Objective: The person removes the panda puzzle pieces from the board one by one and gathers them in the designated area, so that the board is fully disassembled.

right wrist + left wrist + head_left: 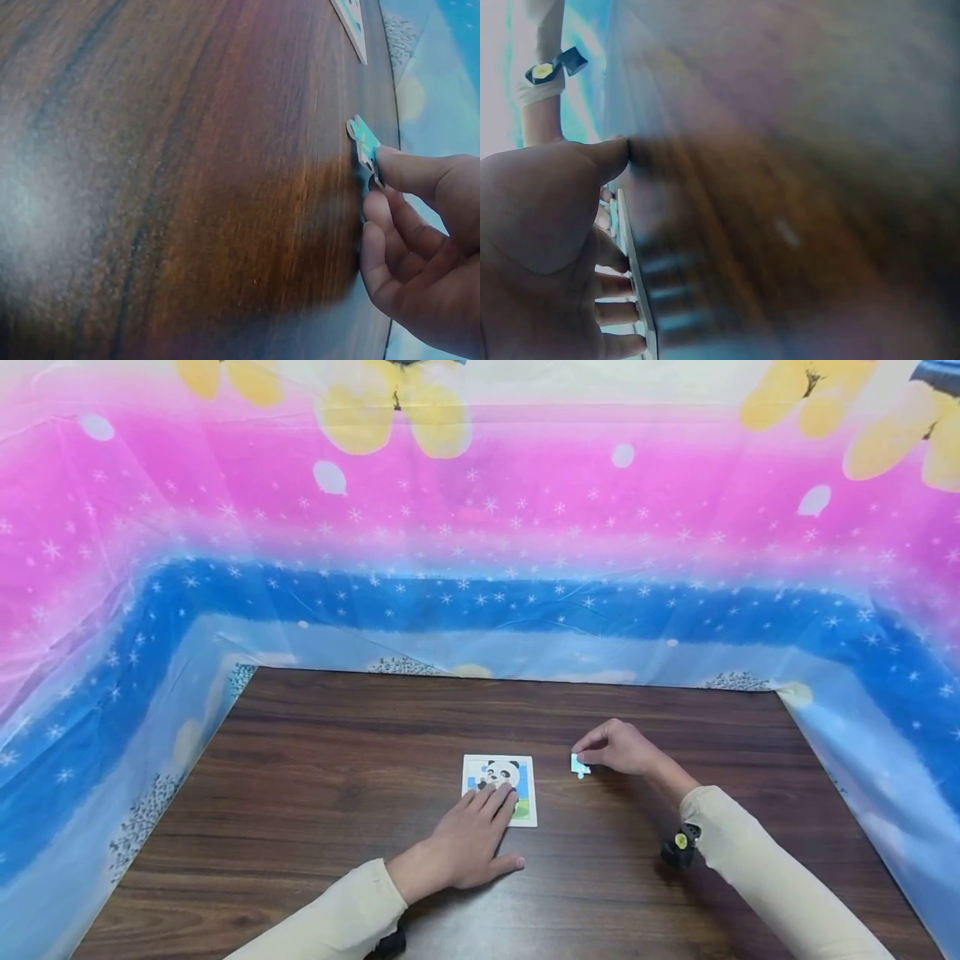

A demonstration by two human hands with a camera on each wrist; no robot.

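A square panda puzzle board (pixel 529 814) with a white frame lies on the table. My left hand (pixel 468 843) rests flat on its lower part, fingers extended over the picture and thumb out to the side; the left wrist view shows the hand's fingertips on the board's edge (pixel 643 315). To the right of the board, my right hand (pixel 626 750) pinches a small light-blue and green puzzle piece (pixel 579 766) between thumb and fingers. In the right wrist view the piece (pixel 365 142) sticks out past the thumb. Part of the picture is hidden under my left hand.
The dark wooden table (pixel 337 735) carries the board. A pink and blue patterned cloth (pixel 465 602) hangs behind the table and along both its sides. Black devices are worn at both wrists, the right one (pixel 678 847) low over the table.
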